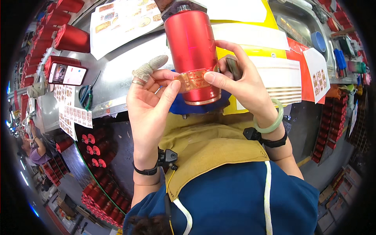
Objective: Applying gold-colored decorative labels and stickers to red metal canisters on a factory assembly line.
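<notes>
A glossy red bottle (190,43) lies in front of me, its neck pointing away and its gold-rimmed base toward me. Around its lower part runs a gold patterned decal strip (192,81). My left hand (150,100) pinches the strip's left end between thumb and fingers; its index finger wears a whitish cloth finger cover (150,66). My right hand (244,76) presses its thumb onto the strip, its index finger along the bottle's right side. A dark flat piece (234,68) is tucked in the right hand's fingers; its kind is unclear.
A dark bracket (166,8) stands by the bottle's neck. Decal sheets (121,25) and scissors (86,95) lie left, near a phone (67,74) and red bottles (72,38). More sheets (270,74) lie right, beyond them a blue cup (318,42). Another person (37,152) is far left.
</notes>
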Available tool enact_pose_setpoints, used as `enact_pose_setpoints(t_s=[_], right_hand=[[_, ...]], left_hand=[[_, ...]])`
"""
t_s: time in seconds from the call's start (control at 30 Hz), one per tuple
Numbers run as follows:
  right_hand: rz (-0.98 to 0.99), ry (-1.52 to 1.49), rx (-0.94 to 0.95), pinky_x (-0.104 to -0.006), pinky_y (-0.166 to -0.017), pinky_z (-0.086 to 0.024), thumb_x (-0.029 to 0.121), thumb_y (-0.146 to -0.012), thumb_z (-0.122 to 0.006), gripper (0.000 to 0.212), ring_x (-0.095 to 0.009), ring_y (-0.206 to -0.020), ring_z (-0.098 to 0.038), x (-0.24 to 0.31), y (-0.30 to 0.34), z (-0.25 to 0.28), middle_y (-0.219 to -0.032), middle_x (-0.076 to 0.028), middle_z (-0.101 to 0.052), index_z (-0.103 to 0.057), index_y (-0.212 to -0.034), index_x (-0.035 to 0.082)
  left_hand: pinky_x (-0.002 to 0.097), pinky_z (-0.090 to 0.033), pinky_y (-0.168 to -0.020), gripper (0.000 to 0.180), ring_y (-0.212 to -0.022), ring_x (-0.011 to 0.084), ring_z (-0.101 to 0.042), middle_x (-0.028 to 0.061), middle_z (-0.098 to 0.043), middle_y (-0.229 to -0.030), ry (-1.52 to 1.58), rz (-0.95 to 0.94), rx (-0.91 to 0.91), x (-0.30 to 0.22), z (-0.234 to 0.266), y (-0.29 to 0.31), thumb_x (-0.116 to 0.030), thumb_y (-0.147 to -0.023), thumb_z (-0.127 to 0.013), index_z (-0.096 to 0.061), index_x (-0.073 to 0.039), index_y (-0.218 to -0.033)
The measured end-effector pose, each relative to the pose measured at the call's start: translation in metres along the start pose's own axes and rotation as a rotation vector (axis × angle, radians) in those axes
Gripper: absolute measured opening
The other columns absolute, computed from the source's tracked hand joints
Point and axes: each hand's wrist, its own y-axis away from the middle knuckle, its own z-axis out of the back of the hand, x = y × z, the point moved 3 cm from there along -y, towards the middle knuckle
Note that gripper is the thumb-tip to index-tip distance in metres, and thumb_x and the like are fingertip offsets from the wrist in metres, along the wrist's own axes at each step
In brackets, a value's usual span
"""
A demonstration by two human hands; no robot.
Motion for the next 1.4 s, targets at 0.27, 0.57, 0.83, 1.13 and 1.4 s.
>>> enact_pose_setpoints(t_s=[0.27, 0.57, 0.83, 1.13, 1.4], right_hand=[[-0.017, 0.004, -0.002, -0.0237, -0.063, -0.046, 0.017, -0.088, -0.084, 0.072, -0.006, -0.074, -0.054, 0.005, 0.001, -0.003, -0.080, 0.001, -0.055, -0.043, -0.144, -0.002], [-0.008, 0.001, 0.001, -0.0241, -0.060, -0.047, 0.014, -0.087, -0.084, 0.072, -0.007, -0.073, -0.055, 0.004, 0.001, -0.004, -0.079, 0.000, -0.056, -0.043, -0.144, -0.003], [-0.020, -0.017, 0.000, -0.0252, -0.061, -0.049, 0.013, -0.088, -0.083, 0.076, -0.008, -0.076, -0.059, 0.005, -0.001, -0.009, -0.086, -0.004, -0.062, -0.038, -0.146, -0.005], [-0.121, -0.051, -0.005, -0.0201, -0.074, -0.040, 0.019, -0.085, -0.088, 0.081, -0.006, -0.085, -0.046, 0.007, 0.002, -0.008, -0.091, 0.003, -0.043, -0.045, -0.150, -0.001], [-0.154, -0.084, -0.024, -0.0199, -0.072, -0.040, 0.017, -0.086, -0.087, 0.079, -0.005, -0.083, -0.045, 0.011, -0.001, -0.013, -0.089, 0.004, -0.043, -0.045, -0.149, -0.005]], left_hand=[[0.0325, -0.056, -0.096, 0.049, -0.105, 0.0158, -0.064, 0.0099, -0.064, -0.112, 0.036, -0.004, -0.015, 0.001, -0.001, 0.000, 0.006, -0.095, -0.069, -0.050, 0.005, -0.140], [0.0327, -0.057, -0.097, 0.050, -0.103, 0.0154, -0.063, 0.0094, -0.063, -0.111, 0.050, 0.025, -0.012, 0.007, 0.000, -0.001, 0.006, -0.094, -0.069, -0.049, 0.005, -0.141], [0.0313, -0.056, -0.097, 0.052, -0.106, 0.0164, -0.065, 0.0102, -0.063, -0.112, 0.055, 0.034, -0.009, 0.008, 0.001, -0.002, 0.007, -0.095, -0.068, -0.047, 0.005, -0.143], [0.0326, -0.055, -0.097, 0.054, -0.108, 0.0175, -0.065, 0.0114, -0.062, -0.115, 0.032, 0.020, 0.008, 0.009, 0.000, -0.004, 0.008, -0.095, -0.066, -0.046, 0.005, -0.145], [0.0305, -0.057, -0.096, 0.053, -0.103, 0.0163, -0.066, 0.0115, -0.062, -0.113, 0.034, -0.002, 0.004, 0.010, 0.002, -0.005, 0.007, -0.095, -0.068, -0.046, 0.006, -0.142]])
